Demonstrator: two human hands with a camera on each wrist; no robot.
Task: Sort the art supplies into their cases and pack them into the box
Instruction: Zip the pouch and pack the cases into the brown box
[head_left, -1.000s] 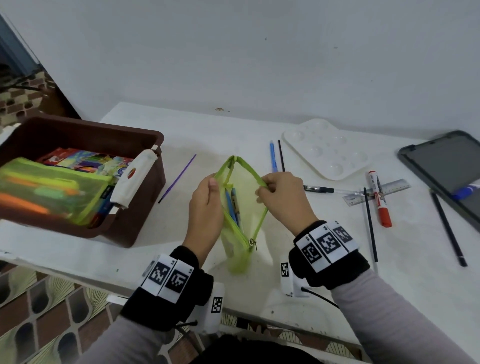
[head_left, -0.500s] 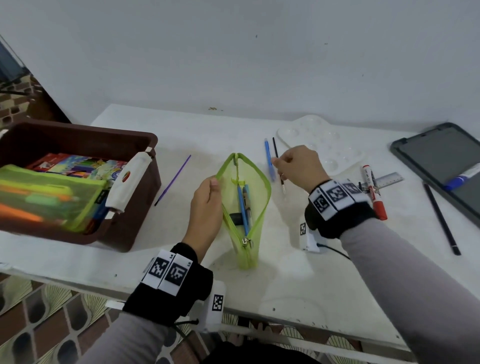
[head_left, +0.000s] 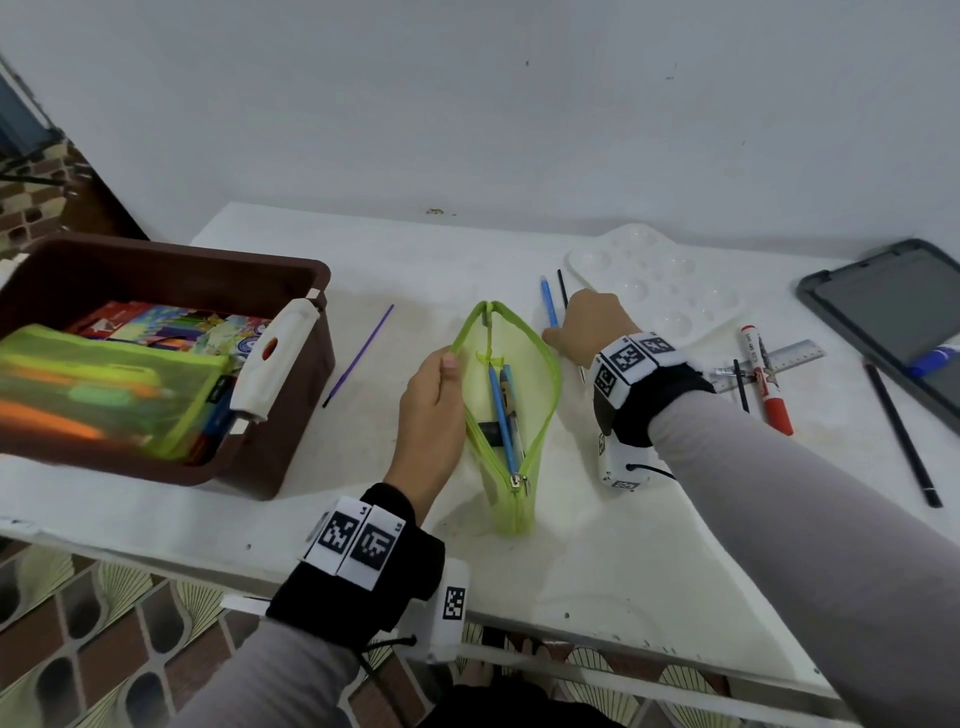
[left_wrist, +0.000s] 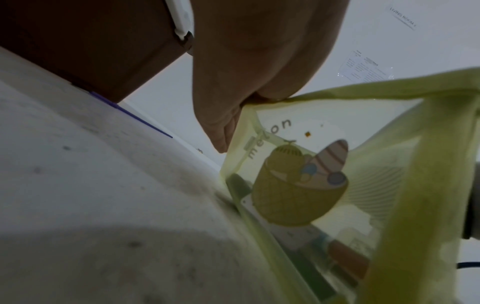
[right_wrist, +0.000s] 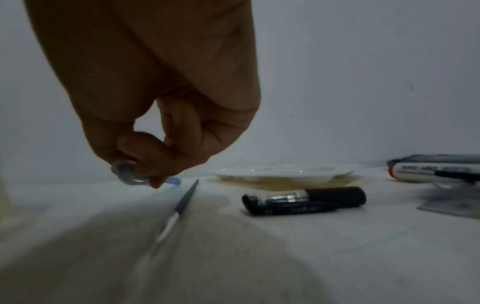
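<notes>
A green mesh pencil case (head_left: 535, 384) stands unzipped on the white table (head_left: 597, 561), with blue pens and a small black item inside. My left hand (head_left: 441, 384) pinches its left rim (left_wrist: 249, 107) and holds the mouth wide. My right hand (head_left: 584, 327) reaches past the case's right side and pinches the near end of a blue pen (head_left: 548, 301) lying on the table; the wrist view shows my fingertips (right_wrist: 153, 176) curled round that blue pen (right_wrist: 172, 182). A thin black brush (right_wrist: 182, 202) lies just beside it.
A brown box (head_left: 291, 270) at the left holds a filled green case (head_left: 104, 384), a colourful packet and a white glue stick (head_left: 275, 353). A purple stick (head_left: 358, 353), a white palette (head_left: 660, 280), a black pen (right_wrist: 303, 200), a red marker (head_left: 766, 379), a ruler, pencils and a dark tablet (head_left: 893, 312) lie around.
My right hand let go of the case's right rim and moved right and away to the blue pen, closing its fingers on it. The left hand kept its hold; the case mouth widened.
</notes>
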